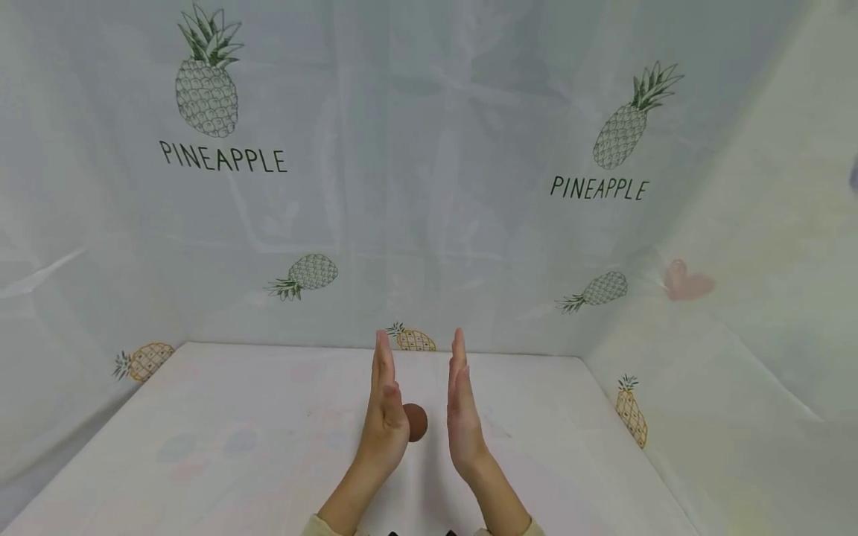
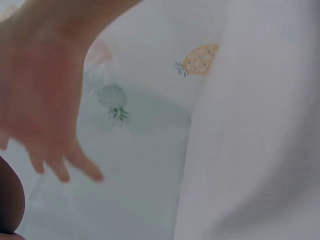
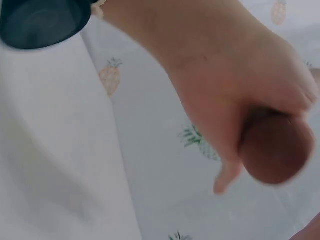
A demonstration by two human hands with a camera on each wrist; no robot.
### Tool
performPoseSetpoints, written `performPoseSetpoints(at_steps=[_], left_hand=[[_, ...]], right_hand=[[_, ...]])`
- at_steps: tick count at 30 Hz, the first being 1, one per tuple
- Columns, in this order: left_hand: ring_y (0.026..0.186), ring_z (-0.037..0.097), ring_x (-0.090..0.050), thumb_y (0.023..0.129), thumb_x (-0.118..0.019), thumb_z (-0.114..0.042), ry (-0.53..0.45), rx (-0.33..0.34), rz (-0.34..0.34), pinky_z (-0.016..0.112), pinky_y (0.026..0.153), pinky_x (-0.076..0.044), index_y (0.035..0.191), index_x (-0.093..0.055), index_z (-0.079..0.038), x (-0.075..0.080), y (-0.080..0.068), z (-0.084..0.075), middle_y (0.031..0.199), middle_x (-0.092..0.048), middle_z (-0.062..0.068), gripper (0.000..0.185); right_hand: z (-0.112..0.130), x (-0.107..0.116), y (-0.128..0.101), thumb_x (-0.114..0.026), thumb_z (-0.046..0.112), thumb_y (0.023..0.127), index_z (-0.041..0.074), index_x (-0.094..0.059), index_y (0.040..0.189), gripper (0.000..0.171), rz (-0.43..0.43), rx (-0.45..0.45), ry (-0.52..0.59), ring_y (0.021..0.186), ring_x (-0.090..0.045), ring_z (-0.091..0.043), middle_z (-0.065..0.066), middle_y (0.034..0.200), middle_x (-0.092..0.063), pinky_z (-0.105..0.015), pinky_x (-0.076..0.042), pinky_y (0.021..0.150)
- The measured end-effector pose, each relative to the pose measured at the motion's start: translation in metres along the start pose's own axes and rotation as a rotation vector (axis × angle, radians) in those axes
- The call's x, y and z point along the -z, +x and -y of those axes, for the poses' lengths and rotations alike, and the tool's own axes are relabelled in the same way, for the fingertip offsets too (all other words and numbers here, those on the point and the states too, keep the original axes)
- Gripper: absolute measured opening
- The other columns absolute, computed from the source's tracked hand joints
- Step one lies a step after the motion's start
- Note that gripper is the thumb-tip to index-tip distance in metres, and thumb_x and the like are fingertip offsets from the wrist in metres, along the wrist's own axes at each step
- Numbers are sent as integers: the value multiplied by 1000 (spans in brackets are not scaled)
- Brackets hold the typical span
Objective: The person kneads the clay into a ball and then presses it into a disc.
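Observation:
In the head view my left hand [image 1: 385, 417] and my right hand [image 1: 464, 420] stand upright over the table, palms facing each other with a gap between. Fingers on both point up, mostly straight. A smooth brown ball [image 1: 416, 423] is against or close beside the left palm, partly hidden by that hand. The right wrist view has the ball [image 3: 277, 150] in front of the left hand [image 3: 225, 85]; whether they touch I cannot tell. At the left edge of the left wrist view the ball [image 2: 9, 197] is cut off, below the spread right hand [image 2: 42, 92], which holds nothing.
A white-covered table [image 1: 234, 476] lies beneath the hands. Behind and beside it hangs a pale curtain [image 1: 415, 186] printed with pineapples. A dark round device [image 3: 45, 22] sits by the left wrist in the right wrist view.

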State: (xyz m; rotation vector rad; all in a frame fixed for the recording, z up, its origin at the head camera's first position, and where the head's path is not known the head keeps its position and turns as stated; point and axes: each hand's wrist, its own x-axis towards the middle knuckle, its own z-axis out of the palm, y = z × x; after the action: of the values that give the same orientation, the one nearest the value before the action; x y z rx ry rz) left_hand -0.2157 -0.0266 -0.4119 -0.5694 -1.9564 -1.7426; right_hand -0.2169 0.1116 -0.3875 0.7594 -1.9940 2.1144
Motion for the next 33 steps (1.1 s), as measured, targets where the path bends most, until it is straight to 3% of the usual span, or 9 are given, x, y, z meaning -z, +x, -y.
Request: performPoseSetpoints(at_steps=[6, 13, 17, 20, 25, 33], left_hand=[[164, 22, 8, 108, -12, -71, 59, 12, 51, 69, 127, -10, 170, 7, -34, 29, 8, 11, 177, 12, -13, 74], [165, 28, 8, 116, -28, -54, 165, 18, 154, 76, 123, -12, 170, 6, -36, 65, 14, 28, 177, 14, -12, 67], [165, 31, 6, 116, -34, -49, 229, 25, 199, 78, 121, -13, 171, 3, -33, 81, 16, 35, 178, 12, -10, 68], [165, 32, 4, 117, -37, -46, 284, 35, 231, 80, 120, -13, 171, 1, -33, 89, 18, 38, 178, 11, -8, 68], [164, 40, -3, 116, -42, -46, 361, 54, 289, 82, 117, -17, 171, -2, -32, 97, 23, 43, 179, 8, -2, 70], [161, 46, -14, 115, -44, -47, 485, 72, 322, 81, 117, -23, 173, -9, -24, 109, 25, 46, 180, -1, 6, 71]], right_hand=[[-4, 30, -6, -8, 42, 115, 42, -2, 170, 56, 19, -16, -166, 163, 11, -24, 12, 177, 5, -78, 9, 121], [-7, 64, -12, -22, 39, 114, 42, -5, 170, 58, 42, -24, -403, 163, 10, -34, 3, 179, 0, -86, 3, 114], [-9, 79, -13, -34, 35, 115, 35, -10, 172, 62, 42, -16, -527, 163, 9, -41, -5, 179, -5, -88, -2, 114], [-10, 88, -15, -43, 34, 114, 29, -15, 172, 65, 43, -23, -599, 162, 5, -47, -10, 178, -8, -89, -6, 113], [-16, 101, -22, -55, 38, 110, 25, -24, 171, 69, 34, -51, -711, 160, -13, -51, -16, 177, -13, -88, -18, 112], [-25, 109, -28, -60, 43, 108, 26, -26, 170, 73, 56, -63, -809, 157, -25, -50, -16, 175, -22, -85, -27, 111]])
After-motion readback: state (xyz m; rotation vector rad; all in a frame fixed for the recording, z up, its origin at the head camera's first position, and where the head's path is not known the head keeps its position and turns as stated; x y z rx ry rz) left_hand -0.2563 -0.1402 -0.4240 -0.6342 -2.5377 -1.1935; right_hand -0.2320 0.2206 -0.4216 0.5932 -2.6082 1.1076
